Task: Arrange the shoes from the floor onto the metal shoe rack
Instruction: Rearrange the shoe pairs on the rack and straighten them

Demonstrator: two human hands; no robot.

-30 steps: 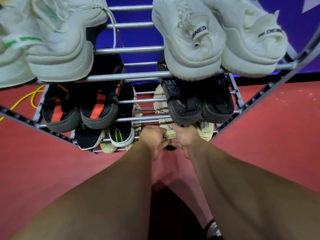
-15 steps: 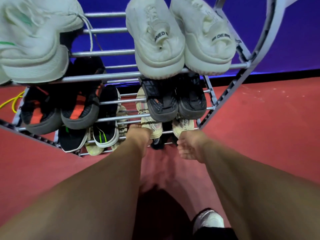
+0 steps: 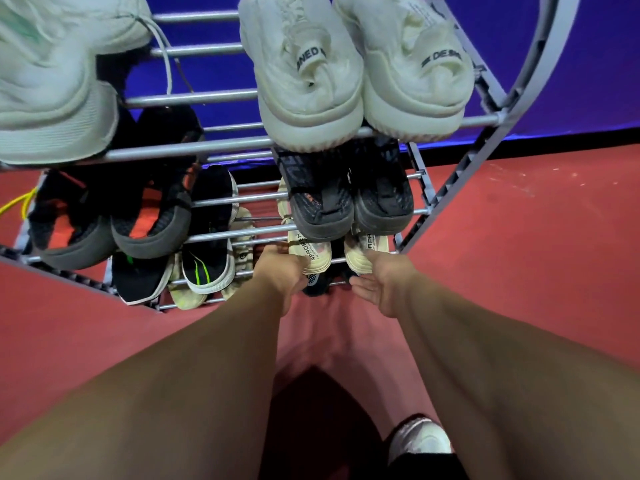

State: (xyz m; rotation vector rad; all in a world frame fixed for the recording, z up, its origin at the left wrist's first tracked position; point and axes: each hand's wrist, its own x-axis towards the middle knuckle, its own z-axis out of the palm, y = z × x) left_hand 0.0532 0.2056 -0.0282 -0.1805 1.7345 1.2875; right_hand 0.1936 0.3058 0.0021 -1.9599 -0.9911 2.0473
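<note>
The dark shoe sits at the right front corner of the rack's bottom shelf. The left hand's fingers curl on its heel; the right hand lies loosely open beside it. Seating seems underway: next, nudge it square and let go.

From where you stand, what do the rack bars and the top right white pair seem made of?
The rack bars look like metal tube: smooth, grey, with a light sheen. The white pair seems soft knit fabric, wrinkled at the heel, over a thick matte sole, probably rubber or foam.
</note>
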